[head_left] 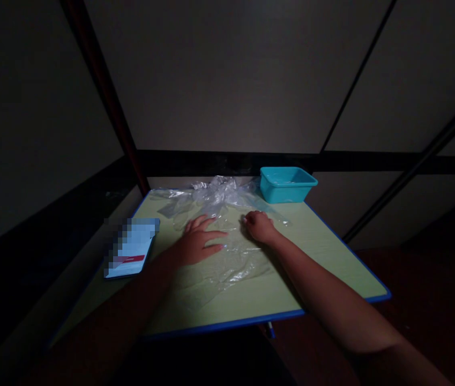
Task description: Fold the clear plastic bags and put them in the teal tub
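A clear plastic sheet or bag (237, 268) lies on the light green table (332, 268), nearly flat towards me. Its fingers spread, my left hand (201, 241) rests on the left part of this plastic. My right hand (259, 226) is closed at the plastic's right side, with thumb and fingers pressed together; whatever is between them is too small to make out. Beyond both hands, more crumpled clear plastic (223, 195) is bunched at the far edge.
A turquoise basket (287, 193) stands at the table's far right corner. At the left edge lies a phone (133, 252) with its screen lit. The table has a blue rim, and a wall rises behind it.
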The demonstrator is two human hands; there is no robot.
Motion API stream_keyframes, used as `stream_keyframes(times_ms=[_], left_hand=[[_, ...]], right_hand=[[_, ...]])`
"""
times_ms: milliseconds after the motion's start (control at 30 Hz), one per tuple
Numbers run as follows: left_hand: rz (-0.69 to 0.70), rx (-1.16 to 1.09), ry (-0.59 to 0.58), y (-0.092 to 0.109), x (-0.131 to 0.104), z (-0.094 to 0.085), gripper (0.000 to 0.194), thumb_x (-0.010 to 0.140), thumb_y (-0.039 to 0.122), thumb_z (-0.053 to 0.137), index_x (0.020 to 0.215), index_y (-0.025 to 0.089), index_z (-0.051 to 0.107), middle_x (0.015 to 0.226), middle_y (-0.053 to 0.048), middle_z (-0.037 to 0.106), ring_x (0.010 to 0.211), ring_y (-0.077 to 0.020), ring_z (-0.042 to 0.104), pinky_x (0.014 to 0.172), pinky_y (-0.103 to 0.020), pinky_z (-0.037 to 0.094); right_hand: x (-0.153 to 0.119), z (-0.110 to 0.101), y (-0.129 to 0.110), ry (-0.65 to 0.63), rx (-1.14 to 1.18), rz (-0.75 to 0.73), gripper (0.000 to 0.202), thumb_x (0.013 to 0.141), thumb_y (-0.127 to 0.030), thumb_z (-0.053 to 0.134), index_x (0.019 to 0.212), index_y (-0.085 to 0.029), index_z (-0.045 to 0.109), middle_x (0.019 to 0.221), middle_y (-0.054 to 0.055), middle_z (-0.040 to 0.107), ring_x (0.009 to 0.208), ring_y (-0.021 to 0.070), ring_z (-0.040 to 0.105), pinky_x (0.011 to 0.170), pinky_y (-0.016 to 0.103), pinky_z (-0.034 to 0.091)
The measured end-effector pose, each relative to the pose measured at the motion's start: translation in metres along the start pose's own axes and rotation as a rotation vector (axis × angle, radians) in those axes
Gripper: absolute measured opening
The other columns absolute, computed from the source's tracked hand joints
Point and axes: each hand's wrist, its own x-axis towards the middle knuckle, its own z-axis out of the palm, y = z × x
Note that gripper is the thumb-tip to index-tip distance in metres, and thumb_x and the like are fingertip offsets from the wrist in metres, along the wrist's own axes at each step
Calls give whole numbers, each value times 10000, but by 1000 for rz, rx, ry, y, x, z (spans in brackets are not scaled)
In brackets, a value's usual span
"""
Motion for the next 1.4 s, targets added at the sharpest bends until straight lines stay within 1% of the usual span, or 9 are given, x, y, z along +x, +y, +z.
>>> stream_keyframes(times_ms=[133, 300, 500, 667, 767, 933, 1067, 1267, 1400], left_hand=[[12, 18, -158, 7, -4, -1, 445, 812, 531, 573, 1246, 436, 547, 1520, -31, 281, 1399, -376, 112, 1058, -631, 86], [12, 36, -215, 8, -3, -4, 480, 810, 546, 574, 1276, 457, 500, 1539, -33, 239, 1411, -375, 68, 1059, -637, 63], [7, 40, -228, 5, -3, -2, 504, 798, 569, 579, 1282, 461, 490, 1545, -22, 220, 1406, -389, 82, 1056, -643, 80], [37, 29, -198, 3, -3, 0, 486, 802, 573, 573, 1269, 449, 514, 1538, -4, 243, 1407, -365, 98, 1084, -588, 96], [37, 25, -206, 3, -3, 0, 490, 802, 572, 574, 1272, 450, 510, 1531, -14, 259, 1406, -369, 100, 1078, -596, 107], [40, 46, -198, 4, -3, -1, 494, 800, 587, 565, 1270, 442, 517, 1525, -23, 277, 1406, -366, 106, 1074, -598, 114], [40, 40, -203, 5, -3, -2, 485, 799, 588, 565, 1261, 445, 523, 1528, -28, 268, 1406, -364, 108, 1070, -601, 118], [43, 36, -199, 4, -2, 0, 460, 813, 573, 556, 1254, 447, 530, 1523, -35, 278, 1402, -379, 105, 1061, -621, 120], [63, 26, -132, 4, -2, 1, 466, 810, 534, 583, 1258, 413, 546, 1514, -55, 285, 1394, -394, 111, 1057, -612, 166]], right_hand=[[-2, 1, -5, -30, 20, -28, 307, 890, -328, 440, 1002, -179, 684, 1105, 111, 644, 1052, 272, 532, 809, 350, 403], [-6, 1, -8, -24, 16, -34, 276, 871, -345, 469, 975, -197, 677, 1093, 106, 632, 1067, 284, 506, 793, 361, 397], [-5, 6, -9, -25, 59, -68, 190, 830, -272, 516, 907, -202, 674, 1025, 82, 653, 1016, 266, 519, 784, 350, 377], [-5, 7, -8, -31, 178, -69, 117, 808, -228, 545, 849, -187, 646, 822, 45, 674, 805, 187, 567, 697, 280, 373], [-4, 10, -6, -14, 273, -89, 98, 808, -218, 552, 849, -175, 629, 806, 40, 675, 730, 157, 570, 674, 260, 384], [0, 16, -1, 41, 405, -139, 112, 821, -240, 572, 883, -174, 639, 881, 67, 697, 791, 180, 610, 733, 294, 436], [1, 19, 2, 39, 479, -207, 143, 828, -253, 580, 932, -183, 650, 940, 78, 705, 857, 201, 625, 783, 331, 460], [-1, 18, 1, 51, 591, -337, 191, 864, -244, 515, 1013, -194, 623, 960, 67, 698, 911, 191, 625, 867, 355, 447], [-2, 17, 0, 49, 645, -438, 231, 884, -220, 448, 1077, -195, 573, 968, 57, 689, 930, 175, 622, 902, 355, 423]])
